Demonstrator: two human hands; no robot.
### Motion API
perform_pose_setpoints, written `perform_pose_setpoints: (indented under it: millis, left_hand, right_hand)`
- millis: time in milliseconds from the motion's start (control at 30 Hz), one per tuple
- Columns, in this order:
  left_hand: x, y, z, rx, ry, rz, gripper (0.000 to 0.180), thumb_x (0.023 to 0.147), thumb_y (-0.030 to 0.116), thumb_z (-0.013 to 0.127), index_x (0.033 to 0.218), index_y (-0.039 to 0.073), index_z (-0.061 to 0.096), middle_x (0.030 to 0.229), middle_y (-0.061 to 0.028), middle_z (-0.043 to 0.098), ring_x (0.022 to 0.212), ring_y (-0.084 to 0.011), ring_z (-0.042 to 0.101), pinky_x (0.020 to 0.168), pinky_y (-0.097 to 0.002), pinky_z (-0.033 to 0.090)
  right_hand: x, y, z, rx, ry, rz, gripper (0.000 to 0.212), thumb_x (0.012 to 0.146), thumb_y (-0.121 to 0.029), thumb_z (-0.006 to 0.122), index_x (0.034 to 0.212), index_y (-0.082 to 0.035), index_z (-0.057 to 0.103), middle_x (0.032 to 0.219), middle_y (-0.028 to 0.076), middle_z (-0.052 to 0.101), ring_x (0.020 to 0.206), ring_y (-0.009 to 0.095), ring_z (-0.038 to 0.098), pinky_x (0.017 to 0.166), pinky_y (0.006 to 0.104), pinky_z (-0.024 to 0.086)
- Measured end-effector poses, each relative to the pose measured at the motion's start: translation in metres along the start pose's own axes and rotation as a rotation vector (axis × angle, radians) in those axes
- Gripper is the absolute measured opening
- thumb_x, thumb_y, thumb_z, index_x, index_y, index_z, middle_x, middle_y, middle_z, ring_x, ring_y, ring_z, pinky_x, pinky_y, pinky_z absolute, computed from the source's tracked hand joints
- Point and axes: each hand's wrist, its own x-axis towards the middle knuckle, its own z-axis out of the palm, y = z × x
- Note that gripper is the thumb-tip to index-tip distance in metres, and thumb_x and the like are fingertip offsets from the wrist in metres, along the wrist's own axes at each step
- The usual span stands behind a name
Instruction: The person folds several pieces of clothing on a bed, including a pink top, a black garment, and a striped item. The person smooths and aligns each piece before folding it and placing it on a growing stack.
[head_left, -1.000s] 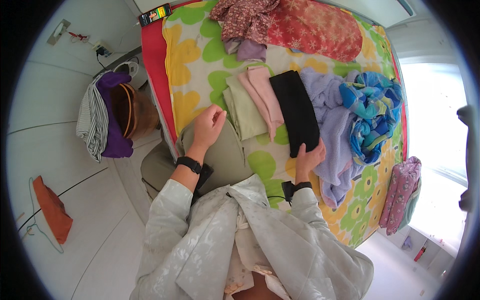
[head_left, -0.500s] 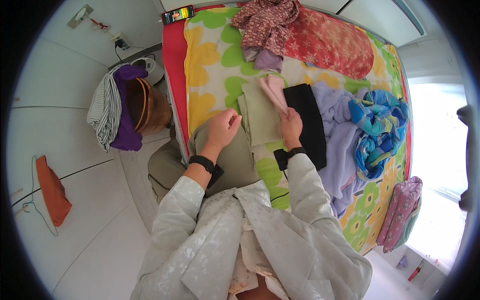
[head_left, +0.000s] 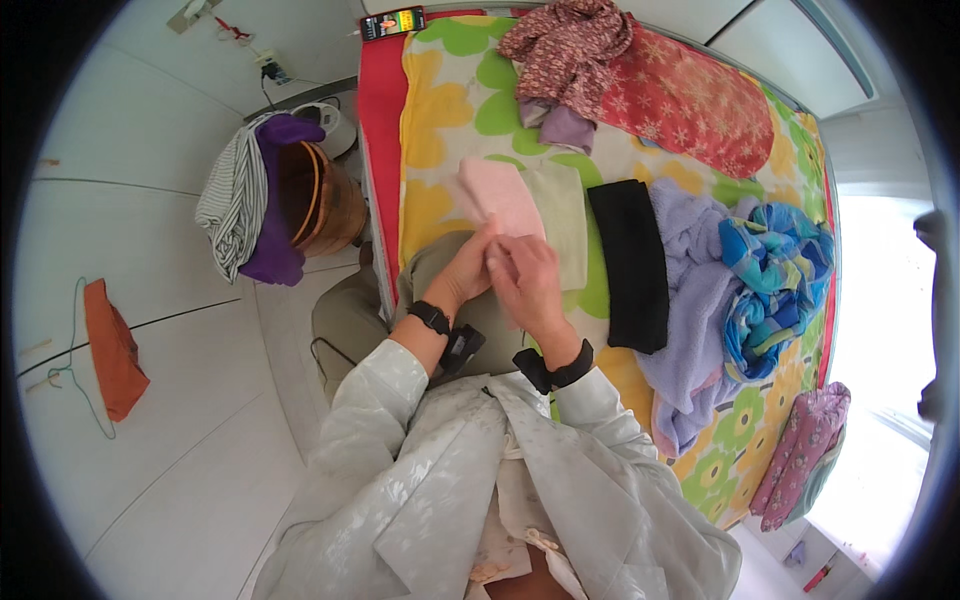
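Pinching the near edge of the pink cloth (head_left: 512, 203), my left hand (head_left: 466, 275) has its thumb and fingers closed on it. My right hand (head_left: 530, 285) is curled up right next to it, but I can't tell if its fingers have cloth in them. The pink cloth is just in front of my hands, beside the pale green cloth (head_left: 567, 215) and left of the black cloth (head_left: 632, 265). I think it is light, soft and floppy, and it won't break. Two corners look like the best place to hold, so the folds don't slide apart
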Motion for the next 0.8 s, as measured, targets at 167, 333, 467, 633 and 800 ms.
perform_pose_setpoints:
  millis: [167,333,467,633,800]
  left_hand:
    - [-0.005,-0.004,-0.013,-0.135,-0.017,-0.003,0.047,0.094,0.035,0.048,0.122,-0.002,0.048,0.119,-0.0132,0.056,0.110,-0.0238,0.054,0.096,-0.0381,0.043]
    - [0.001,-0.003,-0.012,-0.065,-0.080,-0.109,0.043,0.095,0.024,0.046,0.129,-0.001,0.043,0.127,-0.0126,0.051,0.117,-0.0239,0.050,0.103,-0.0381,0.037]
    - [0.004,-0.001,-0.005,-0.076,-0.081,-0.017,0.039,0.095,0.019,0.046,0.130,0.003,0.041,0.124,-0.0117,0.053,0.112,-0.0237,0.053,0.099,-0.0397,0.041]
    - [0.005,0.001,-0.003,-0.052,-0.043,0.004,0.040,0.095,0.019,0.046,0.131,0.003,0.040,0.126,-0.0115,0.052,0.115,-0.0237,0.051,0.101,-0.0404,0.039]
    - [0.001,0.002,-0.008,-0.150,0.063,-0.024,0.041,0.093,0.021,0.051,0.129,0.004,0.044,0.126,-0.0111,0.052,0.113,-0.0242,0.052,0.101,-0.0412,0.039]
  right_hand:
    - [-0.004,0.005,0.005,0.364,-0.030,0.362,0.033,0.077,-0.010,0.066,0.108,0.001,0.059,0.096,0.016,0.060,0.090,0.030,0.057,0.082,0.0391,0.046]
    - [-0.005,0.026,0.003,-0.003,-0.031,0.228,0.051,0.077,-0.011,0.068,0.124,-0.001,0.051,0.116,0.017,0.052,0.101,0.027,0.054,0.085,0.0351,0.046]
    - [-0.010,0.042,0.014,0.099,-0.014,0.298,0.056,0.077,-0.011,0.067,0.128,-0.002,0.047,0.121,0.018,0.050,0.109,0.027,0.052,0.088,0.0344,0.045]
    - [-0.010,0.061,0.017,0.110,0.079,0.318,0.043,0.084,-0.009,0.059,0.125,-0.001,0.050,0.115,0.013,0.055,0.104,0.023,0.055,0.083,0.0328,0.048]
    - [-0.008,0.085,-0.019,0.761,0.173,0.816,0.029,0.093,-0.011,0.047,0.120,-0.004,0.053,0.106,0.006,0.062,0.081,0.016,0.062,0.067,0.0289,0.051]
